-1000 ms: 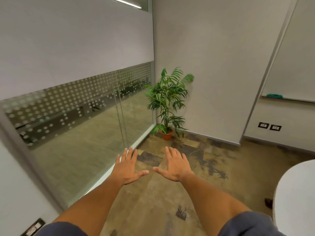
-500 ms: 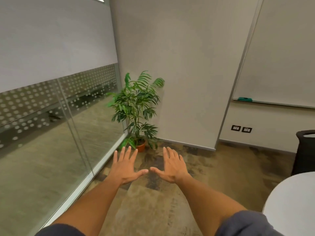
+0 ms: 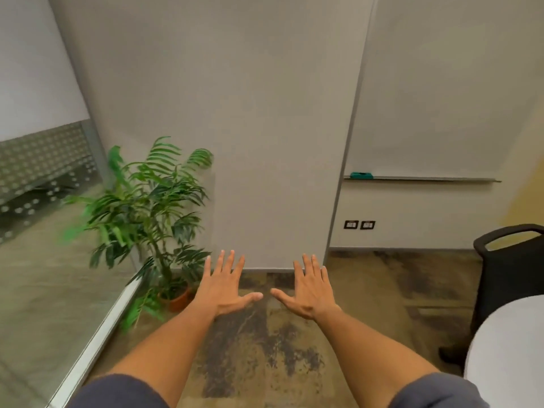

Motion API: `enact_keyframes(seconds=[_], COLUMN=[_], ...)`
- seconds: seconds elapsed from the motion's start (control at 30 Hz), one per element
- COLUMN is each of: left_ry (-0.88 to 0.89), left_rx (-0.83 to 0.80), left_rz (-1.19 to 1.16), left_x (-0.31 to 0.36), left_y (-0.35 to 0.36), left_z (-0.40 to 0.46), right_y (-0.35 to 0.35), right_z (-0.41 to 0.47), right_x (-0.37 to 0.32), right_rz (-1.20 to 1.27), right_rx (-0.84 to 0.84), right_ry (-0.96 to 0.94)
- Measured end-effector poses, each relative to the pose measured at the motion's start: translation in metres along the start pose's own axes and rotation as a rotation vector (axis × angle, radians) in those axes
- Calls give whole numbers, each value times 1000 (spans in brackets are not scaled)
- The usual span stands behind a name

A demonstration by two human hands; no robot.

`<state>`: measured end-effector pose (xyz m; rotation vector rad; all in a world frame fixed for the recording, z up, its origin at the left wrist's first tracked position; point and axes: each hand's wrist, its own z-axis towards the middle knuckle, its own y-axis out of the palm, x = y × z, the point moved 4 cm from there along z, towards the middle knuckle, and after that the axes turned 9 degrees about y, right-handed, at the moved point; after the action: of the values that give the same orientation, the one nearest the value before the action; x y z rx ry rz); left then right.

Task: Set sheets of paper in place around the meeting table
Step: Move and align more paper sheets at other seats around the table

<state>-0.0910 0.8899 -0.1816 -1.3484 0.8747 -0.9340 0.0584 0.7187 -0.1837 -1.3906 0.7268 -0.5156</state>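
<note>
While both arms reach forward at frame centre | left hand (image 3: 225, 290) spread flat, empty | right hand (image 3: 309, 291) spread flat, empty | table (image 3: 512, 354) lower right

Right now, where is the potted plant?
In the head view, the potted plant stands on the floor at the left, in the corner between the glass wall and the grey wall.
</note>
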Motion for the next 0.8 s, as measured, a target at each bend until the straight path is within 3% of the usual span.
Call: enact_keyframes(seconds=[0.3,0.53,0.8], left_ry=[204,276,309], left_rx=[-11,-23,-26], left_rz=[32,26,-8], left_x=[10,59,133], left_y=[11,32,33], left_z=[191,343,515], right_y=[5,-3,-19], right_z=[141,257,384], right_x=[66,170,274], right_rz=[7,-6,4], right_rx=[-6,83,72], right_ry=[194,302,358])
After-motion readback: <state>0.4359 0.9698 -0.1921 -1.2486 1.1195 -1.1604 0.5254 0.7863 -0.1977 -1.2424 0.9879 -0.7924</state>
